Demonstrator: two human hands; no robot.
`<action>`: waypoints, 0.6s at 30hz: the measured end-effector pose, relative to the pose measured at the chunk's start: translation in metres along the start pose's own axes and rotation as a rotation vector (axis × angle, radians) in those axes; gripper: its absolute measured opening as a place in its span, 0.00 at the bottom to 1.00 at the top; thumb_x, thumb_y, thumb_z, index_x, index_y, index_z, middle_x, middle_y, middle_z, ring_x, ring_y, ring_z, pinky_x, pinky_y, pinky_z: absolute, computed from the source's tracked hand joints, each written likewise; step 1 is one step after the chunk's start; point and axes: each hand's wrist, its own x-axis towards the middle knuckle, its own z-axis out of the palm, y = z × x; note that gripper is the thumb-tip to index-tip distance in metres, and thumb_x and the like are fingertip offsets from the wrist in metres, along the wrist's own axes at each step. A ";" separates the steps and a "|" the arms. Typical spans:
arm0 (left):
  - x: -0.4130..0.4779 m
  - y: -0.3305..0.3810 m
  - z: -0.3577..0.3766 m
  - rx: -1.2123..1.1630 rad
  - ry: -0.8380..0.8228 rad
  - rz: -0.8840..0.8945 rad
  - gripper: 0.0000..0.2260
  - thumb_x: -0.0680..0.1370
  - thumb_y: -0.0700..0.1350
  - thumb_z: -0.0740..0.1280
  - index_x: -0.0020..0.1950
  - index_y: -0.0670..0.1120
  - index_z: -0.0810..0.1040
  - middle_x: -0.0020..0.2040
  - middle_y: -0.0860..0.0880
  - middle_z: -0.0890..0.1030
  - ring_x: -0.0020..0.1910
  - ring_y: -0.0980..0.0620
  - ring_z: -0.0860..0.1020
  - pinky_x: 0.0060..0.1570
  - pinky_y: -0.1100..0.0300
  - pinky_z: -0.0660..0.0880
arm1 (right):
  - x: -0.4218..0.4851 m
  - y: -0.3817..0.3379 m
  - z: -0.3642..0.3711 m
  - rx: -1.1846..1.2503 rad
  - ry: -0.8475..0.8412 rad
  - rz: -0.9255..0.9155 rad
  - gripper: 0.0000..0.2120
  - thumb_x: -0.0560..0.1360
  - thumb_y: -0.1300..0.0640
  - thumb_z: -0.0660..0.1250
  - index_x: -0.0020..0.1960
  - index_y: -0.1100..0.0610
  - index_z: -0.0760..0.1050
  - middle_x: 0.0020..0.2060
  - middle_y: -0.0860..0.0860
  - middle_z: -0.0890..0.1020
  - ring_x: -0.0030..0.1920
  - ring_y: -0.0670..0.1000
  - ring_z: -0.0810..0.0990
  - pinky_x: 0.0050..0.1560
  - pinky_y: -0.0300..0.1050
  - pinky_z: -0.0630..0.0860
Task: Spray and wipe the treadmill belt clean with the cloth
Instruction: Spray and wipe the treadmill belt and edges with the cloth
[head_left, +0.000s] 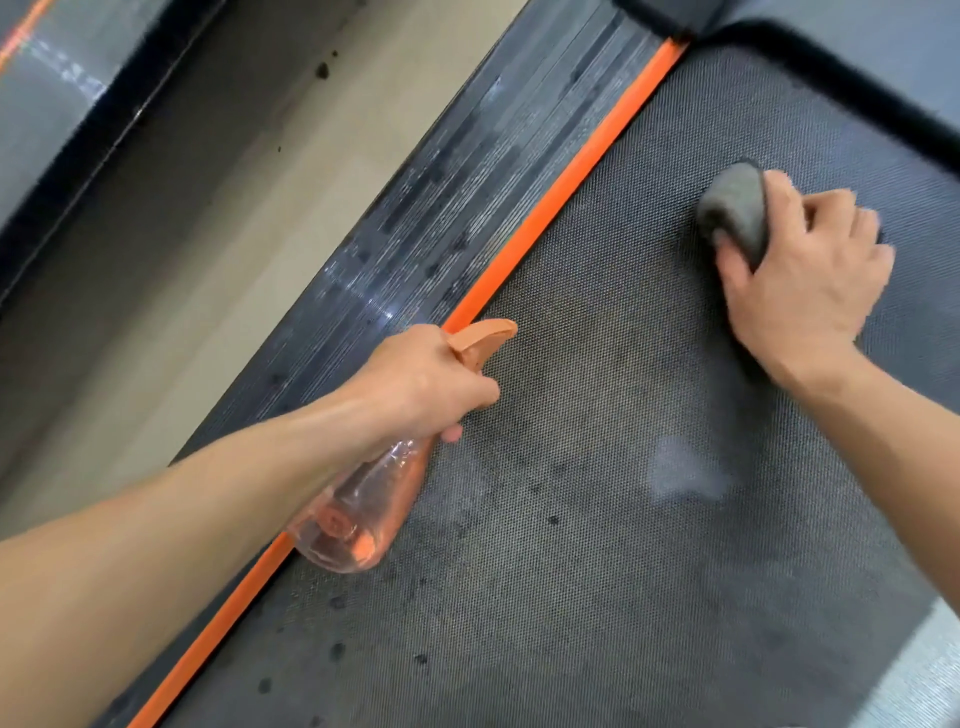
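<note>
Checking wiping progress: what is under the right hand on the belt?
A grey cloth bunched under the right hand, pressed on the treadmill belt. The hand covers the rest of the cloth and the belt beneath.

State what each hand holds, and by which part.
Left hand grips the spray bottle by its neck, below the orange trigger. Right hand presses a bunched grey cloth onto the belt.
</note>
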 end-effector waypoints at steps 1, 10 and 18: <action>-0.001 0.001 0.001 -0.001 -0.024 0.006 0.07 0.76 0.47 0.70 0.52 0.52 0.84 0.46 0.47 0.89 0.33 0.54 0.85 0.46 0.56 0.81 | 0.003 0.003 0.000 -0.008 0.004 0.005 0.28 0.78 0.38 0.59 0.74 0.50 0.64 0.62 0.62 0.73 0.58 0.66 0.72 0.55 0.62 0.68; -0.009 0.005 0.021 0.047 -0.165 0.002 0.18 0.71 0.48 0.73 0.61 0.47 0.84 0.34 0.49 0.81 0.29 0.54 0.83 0.46 0.50 0.83 | 0.001 0.000 0.002 -0.087 0.008 -0.029 0.30 0.79 0.37 0.55 0.77 0.50 0.61 0.63 0.61 0.73 0.58 0.64 0.72 0.54 0.60 0.67; -0.009 0.007 0.028 0.137 -0.151 0.101 0.08 0.75 0.44 0.71 0.38 0.47 0.76 0.31 0.50 0.80 0.30 0.53 0.82 0.44 0.51 0.81 | 0.000 -0.001 0.003 -0.084 0.013 -0.024 0.31 0.79 0.37 0.56 0.77 0.51 0.62 0.63 0.60 0.73 0.58 0.64 0.73 0.55 0.60 0.67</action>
